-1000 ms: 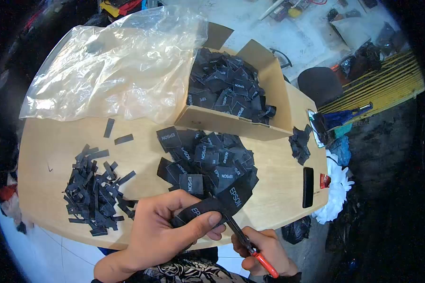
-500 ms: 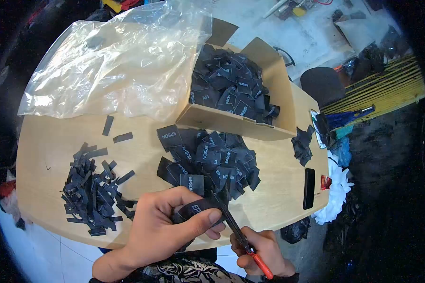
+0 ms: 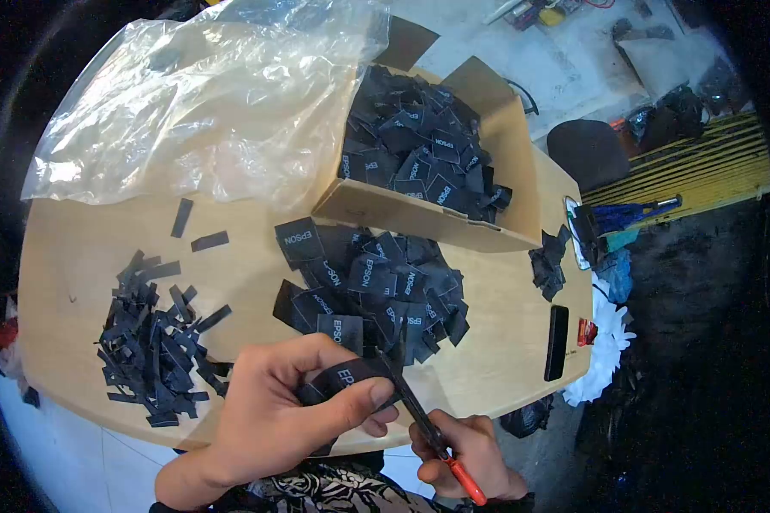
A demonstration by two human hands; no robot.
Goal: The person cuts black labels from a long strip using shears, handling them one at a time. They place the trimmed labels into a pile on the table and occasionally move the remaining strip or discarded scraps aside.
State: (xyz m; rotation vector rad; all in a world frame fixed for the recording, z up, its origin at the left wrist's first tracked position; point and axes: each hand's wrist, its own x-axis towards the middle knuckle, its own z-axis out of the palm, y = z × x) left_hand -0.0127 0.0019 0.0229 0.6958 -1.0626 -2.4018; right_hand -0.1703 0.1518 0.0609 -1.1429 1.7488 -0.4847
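My left hand [image 3: 295, 402] pinches a black fabric strip [image 3: 344, 376] printed with white EPSON lettering, thumb on top and fingers beneath. Scissors [image 3: 419, 410] with dark blades and a red handle are gripped in my right hand [image 3: 466, 453]. Their slightly parted blades cross the strip's end, just beyond my left thumb. Behind the blades lies a pile of cut black EPSON labels [image 3: 372, 278]. To the left of my left hand is a heap of narrow black offcuts [image 3: 158, 350]. Part of the strip is hidden under my left palm.
A cardboard box [image 3: 428, 218] full of black labels stands at the back of the wooden table [image 3: 505, 342]. Clear plastic sheeting [image 3: 197, 111] covers the back left. A black phone [image 3: 557, 342] and a small label pile [image 3: 549, 263] lie at the right edge.
The view has shifted slightly. Both hands keep nearly the same pose, with the scissor blades still across the strip and a little more apart.
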